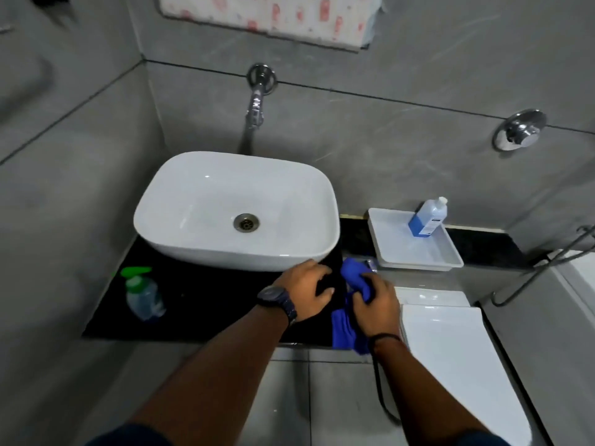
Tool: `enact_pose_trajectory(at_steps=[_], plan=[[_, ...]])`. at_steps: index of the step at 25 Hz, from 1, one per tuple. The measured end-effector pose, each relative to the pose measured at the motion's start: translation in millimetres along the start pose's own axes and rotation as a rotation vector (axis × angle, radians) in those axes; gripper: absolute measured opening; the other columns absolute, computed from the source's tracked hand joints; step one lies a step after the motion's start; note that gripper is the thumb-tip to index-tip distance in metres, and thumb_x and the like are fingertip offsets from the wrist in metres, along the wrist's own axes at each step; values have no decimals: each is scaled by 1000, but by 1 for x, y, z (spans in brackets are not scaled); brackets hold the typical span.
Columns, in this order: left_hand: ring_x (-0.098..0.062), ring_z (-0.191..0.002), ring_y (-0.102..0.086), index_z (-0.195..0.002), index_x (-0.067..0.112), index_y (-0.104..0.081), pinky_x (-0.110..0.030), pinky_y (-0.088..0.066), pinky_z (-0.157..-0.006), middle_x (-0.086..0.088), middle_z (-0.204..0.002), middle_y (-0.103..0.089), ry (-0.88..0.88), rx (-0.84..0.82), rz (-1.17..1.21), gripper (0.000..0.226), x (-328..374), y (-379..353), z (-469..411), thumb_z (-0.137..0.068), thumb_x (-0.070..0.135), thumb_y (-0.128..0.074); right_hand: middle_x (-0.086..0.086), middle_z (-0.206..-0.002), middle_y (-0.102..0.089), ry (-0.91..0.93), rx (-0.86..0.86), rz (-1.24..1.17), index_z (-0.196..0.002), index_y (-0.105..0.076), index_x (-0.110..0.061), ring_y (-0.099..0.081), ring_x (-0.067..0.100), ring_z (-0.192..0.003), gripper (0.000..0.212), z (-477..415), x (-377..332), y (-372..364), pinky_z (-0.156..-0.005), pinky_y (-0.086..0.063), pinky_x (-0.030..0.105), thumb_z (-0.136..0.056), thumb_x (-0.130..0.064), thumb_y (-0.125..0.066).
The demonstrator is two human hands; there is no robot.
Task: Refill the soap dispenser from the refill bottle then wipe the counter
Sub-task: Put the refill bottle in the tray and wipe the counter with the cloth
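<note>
On the black counter [199, 304], at its left end, stands the clear soap dispenser [143, 296] with a green pump. The blue refill bottle [428, 217], white cap on, stands in the far corner of a white tray [418, 252] to the right. My right hand [375, 304] grips a bunched blue cloth [352, 275] at the counter's right end, and part of the cloth hangs over the front edge. Beside it, my left hand [306, 291], with a dark watch on the wrist, rests on the counter in front of the basin. Its fingers are loosely bent with nothing seen in them.
A white basin [238, 207] sits on the counter under a chrome wall spout [254, 107]. A chrome wall knob [518, 130] is at the right. A white toilet lid [450, 355] lies below the tray, with a metal pipe [541, 268] further right.
</note>
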State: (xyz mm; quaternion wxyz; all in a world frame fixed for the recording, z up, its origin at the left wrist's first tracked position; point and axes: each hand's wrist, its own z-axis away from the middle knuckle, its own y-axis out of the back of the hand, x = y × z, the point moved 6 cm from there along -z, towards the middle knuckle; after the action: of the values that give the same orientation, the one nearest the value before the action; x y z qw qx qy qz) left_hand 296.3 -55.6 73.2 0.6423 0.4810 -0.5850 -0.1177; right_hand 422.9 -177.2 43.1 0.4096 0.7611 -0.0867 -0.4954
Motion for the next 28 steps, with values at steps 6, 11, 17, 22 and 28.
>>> enact_pose_trajectory(at_steps=[6,11,17,22,28], plan=[[-28,-115,-50,-125,17,-53,-36,-45,-94,-8,-125,-53,277,68,-224,66,-126,17,100,-70,51,-66,20,-121,-51,148,-268,131,-120,-61,-14,-51,39,-106,47,49,-25,-89,-98,-42,39,-74,-5,-66],[-25,-142,-9,-146,23,-15,-43,-13,-114,-4,-156,-12,485,-69,-393,107,-207,-5,134,-62,82,-45,23,-146,-34,203,-334,317,-135,-49,-20,-32,40,-132,48,47,-18,-154,-112,-27,39,-89,-30,-58],[-24,-140,-16,-143,20,-27,-45,-14,-112,-5,-154,-22,435,44,-457,106,-214,-9,140,-59,82,-47,24,-145,-38,369,-326,259,-133,-53,-20,-32,38,-135,42,73,-63,-205,-114,-23,38,-92,-31,-52],[-26,-138,-23,-141,17,-30,-43,-22,-112,-7,-151,-27,416,62,-459,111,-211,-1,135,-54,82,-53,20,-145,-40,581,-514,183,-129,-57,-21,-34,35,-135,38,88,-69,-211,-114,-24,36,-91,-26,-57],[-25,-140,-16,-143,18,-23,-46,-15,-113,-6,-154,-20,454,57,-439,117,-213,-4,135,-51,87,-44,24,-144,-38,258,-292,235,-130,-56,-18,-32,41,-133,39,65,-56,-204,-115,-23,39,-92,-22,-54]])
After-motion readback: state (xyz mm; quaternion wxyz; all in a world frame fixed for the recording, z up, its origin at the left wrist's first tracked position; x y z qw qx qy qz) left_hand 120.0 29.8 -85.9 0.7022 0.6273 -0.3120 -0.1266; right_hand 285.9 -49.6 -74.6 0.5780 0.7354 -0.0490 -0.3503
